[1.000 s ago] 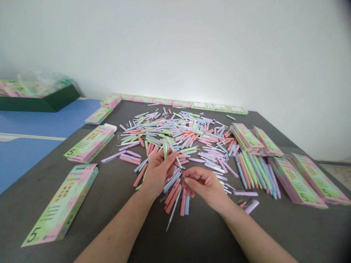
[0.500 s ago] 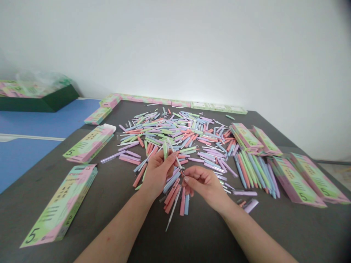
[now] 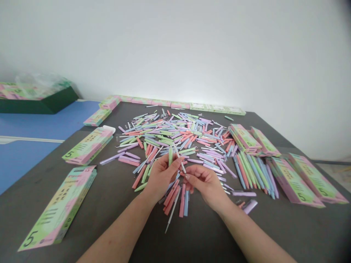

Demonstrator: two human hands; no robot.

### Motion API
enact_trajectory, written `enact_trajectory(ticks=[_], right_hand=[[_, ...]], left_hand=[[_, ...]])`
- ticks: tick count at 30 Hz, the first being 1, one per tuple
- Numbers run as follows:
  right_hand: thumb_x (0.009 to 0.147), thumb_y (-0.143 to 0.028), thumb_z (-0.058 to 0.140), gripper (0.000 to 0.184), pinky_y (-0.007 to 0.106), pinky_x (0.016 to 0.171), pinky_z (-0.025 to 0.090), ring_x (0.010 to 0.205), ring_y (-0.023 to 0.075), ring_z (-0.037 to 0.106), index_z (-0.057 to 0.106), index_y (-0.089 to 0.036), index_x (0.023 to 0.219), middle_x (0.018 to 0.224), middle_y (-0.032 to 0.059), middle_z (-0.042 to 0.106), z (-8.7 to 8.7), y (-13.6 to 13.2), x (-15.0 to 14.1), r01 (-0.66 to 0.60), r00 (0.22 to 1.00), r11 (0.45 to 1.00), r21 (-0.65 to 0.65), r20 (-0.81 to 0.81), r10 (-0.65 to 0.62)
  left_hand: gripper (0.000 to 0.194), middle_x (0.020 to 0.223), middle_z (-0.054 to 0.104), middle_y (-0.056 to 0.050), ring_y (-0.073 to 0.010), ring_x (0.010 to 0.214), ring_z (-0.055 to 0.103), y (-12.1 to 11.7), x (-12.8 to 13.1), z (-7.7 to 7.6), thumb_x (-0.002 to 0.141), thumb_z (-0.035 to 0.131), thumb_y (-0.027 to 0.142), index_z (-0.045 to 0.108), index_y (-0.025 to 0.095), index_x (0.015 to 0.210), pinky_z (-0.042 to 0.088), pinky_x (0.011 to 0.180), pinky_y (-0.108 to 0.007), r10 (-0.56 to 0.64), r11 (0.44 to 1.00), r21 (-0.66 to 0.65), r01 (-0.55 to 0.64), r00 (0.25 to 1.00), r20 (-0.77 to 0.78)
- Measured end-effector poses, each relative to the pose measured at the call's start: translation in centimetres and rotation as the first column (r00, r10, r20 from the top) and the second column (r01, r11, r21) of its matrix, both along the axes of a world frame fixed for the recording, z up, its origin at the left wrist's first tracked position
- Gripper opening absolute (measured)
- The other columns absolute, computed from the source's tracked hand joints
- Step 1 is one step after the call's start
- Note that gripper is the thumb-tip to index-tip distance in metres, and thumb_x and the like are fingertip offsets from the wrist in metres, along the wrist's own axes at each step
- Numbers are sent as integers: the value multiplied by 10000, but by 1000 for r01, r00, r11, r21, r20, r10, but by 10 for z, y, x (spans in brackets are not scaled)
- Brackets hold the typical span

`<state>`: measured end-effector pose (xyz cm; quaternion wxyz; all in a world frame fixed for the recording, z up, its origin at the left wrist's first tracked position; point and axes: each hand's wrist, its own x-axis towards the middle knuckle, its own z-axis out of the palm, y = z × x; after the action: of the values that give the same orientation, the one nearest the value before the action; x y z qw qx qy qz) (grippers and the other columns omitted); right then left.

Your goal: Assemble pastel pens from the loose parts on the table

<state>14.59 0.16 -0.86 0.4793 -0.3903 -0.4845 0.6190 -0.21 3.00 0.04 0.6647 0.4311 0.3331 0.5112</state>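
Observation:
My left hand [image 3: 161, 177] is closed around a light green pen barrel [image 3: 170, 156] that stands up from its fingers. Between its thumb and fingers it also grips a slim white pen refill [image 3: 179, 157], which slants down toward the right. My right hand [image 3: 205, 186] is pinched at the refill's lower end; whatever small piece sits between its fingertips is hard to make out. Under both hands lie red pen parts [image 3: 171, 199], a blue one [image 3: 186, 204] and a loose white refill [image 3: 173, 210]. A large heap of mixed pen parts [image 3: 175, 133] spreads beyond them.
Printed pen boxes [image 3: 59, 208] stand at the left, with more boxes [image 3: 298, 182] at the right and a row [image 3: 181, 105] along the back edge. Assembled-looking pens [image 3: 255, 171] lie side by side at right. A green tray [image 3: 55, 100] rests on a blue surface [image 3: 33, 157].
My left hand has shifted slightly right, bringing the green barrel and refill closer to my right hand. The right hand keeps its pinch in nearly the same place.

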Motion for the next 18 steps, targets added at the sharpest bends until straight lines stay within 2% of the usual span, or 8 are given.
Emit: enact_trajectory(ticks=[4, 8, 15, 18], right_hand=[[824, -321, 670, 180, 177, 449, 407, 473, 58, 501, 698, -162, 903, 614, -23, 606, -6, 0, 0, 11, 1000, 1000, 17, -23, -11], [841, -321, 657, 182, 169, 429, 357, 458, 46, 442, 707, -167, 924, 593, -31, 567, -9, -1, 0, 12, 999, 1000, 24, -50, -11], [860, -334, 636, 186, 169, 430, 353, 450, 43, 441, 686, -161, 907, 599, -27, 574, -7, 0, 1, -5, 1000, 999, 48, -12, 5], [864, -331, 629, 180, 167, 427, 354, 442, 42, 438, 677, -161, 900, 587, -31, 568, -6, -1, 4, -5, 1000, 998, 63, -5, 5]], left_hand=[[258, 469, 330, 93, -10, 369, 229, 1, 0, -1, 815, 664, 359, 554, 152, 707, 145, 364, -156, -21, 1000, 4, 21, 1000, -8], [248, 523, 445, 68, -4, 378, 255, 0, 0, 0, 800, 678, 352, 569, 144, 720, 153, 366, -159, -40, 999, 15, 40, 999, 16], [241, 537, 468, 60, -4, 385, 295, -1, 0, -3, 815, 666, 345, 572, 144, 723, 179, 373, -146, -68, 998, 11, 68, 998, -4], [214, 577, 510, 48, -4, 378, 317, 1, -1, -2, 836, 631, 347, 591, 147, 775, 202, 373, -142, -52, 999, -5, 53, 997, 53]])
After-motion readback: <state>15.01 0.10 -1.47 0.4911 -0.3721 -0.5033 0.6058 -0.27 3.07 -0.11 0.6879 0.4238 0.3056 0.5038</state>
